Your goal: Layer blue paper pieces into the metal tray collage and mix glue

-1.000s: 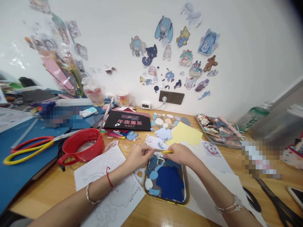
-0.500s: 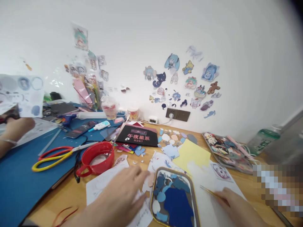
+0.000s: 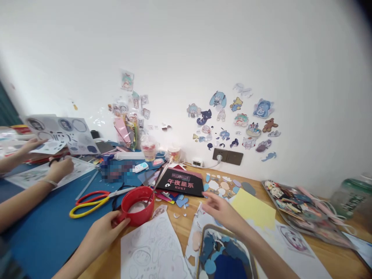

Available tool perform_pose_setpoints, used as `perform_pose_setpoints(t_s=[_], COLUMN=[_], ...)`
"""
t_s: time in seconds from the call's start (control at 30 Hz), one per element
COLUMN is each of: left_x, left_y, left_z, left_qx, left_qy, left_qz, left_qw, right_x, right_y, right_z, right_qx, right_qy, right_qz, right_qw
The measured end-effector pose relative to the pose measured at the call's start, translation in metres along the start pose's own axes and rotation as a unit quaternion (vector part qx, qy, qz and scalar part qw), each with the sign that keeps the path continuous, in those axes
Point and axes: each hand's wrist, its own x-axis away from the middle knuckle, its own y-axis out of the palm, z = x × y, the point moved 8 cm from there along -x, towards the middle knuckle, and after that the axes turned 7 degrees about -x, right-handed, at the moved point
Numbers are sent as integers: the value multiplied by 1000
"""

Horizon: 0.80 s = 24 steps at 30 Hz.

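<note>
My left hand [image 3: 107,229] is closed round the handle of a red cup [image 3: 140,221], which stands on the table with a thin brush-like stick [image 3: 151,195] leaning in it. My right hand [image 3: 221,211] hovers over the far edge of a tin tray [image 3: 202,248] of blue cut paper pieces. Its fingers are stretched out and apart near the corner of a black box [image 3: 180,182], with nothing seen in them. A drawn sheet of white paper [image 3: 154,252] lies between my arms.
Left, a co-worker's hands [image 3: 62,169] cut a printed sheet [image 3: 78,130] over a blue mat [image 3: 43,232]. Red-and-yellow scissors [image 3: 93,203] lie beside the cup. Yellow paper [image 3: 254,209], a plastic-wrapped tray [image 3: 296,205] and a green bottle [image 3: 350,197] are on the right.
My left hand has moved left onto the cup handle. My right hand has moved left and forward across the tray; the tweezers it held no longer show. The view has shifted.
</note>
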Motion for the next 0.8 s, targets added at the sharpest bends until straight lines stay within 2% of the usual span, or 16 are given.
perform_pose_setpoints(t_s=[0.1, 0.17, 0.23, 0.3, 0.37, 0.43, 0.57, 0.67, 0.73, 0.8], left_x=[-2, -4, -4, -5, -6, -7, -13, -17, -18, -19], left_y=[-6, -11, -11, -9, -9, -11, -18, -3, 16, 35], left_z=[15, 17, 14, 12, 18, 34, 97, 151, 179, 198], left_qx=[-22, -17, 6, 39, 78, 115, 157, 180, 198, 215], left_qy=[30, 33, 28, 39, 74, 122, 228, 306, 339, 351], left_qz=[4, 12, 7, 1, 1, 2, 39, 45, 40, 38], left_qw=[999, 999, 1000, 998, 994, 986, 960, 934, 919, 910], right_x=[-55, -82, -99, -102, -90, -66, 0, 52, 75, 90], right_y=[65, 96, 114, 117, 106, 85, 30, -4, -18, -28], right_z=[-25, -33, -41, -52, -66, -83, -98, -99, -88, -75], right_qx=[-30, -36, -35, -27, -15, -1, 44, 160, 230, 298], right_qy=[-1, -1, -13, -39, -83, -140, -244, -390, -449, -483], right_qz=[-31, -32, -26, -15, 2, 25, 76, 133, 137, 131], right_qw=[999, 999, 999, 999, 996, 990, 966, 897, 852, 813])
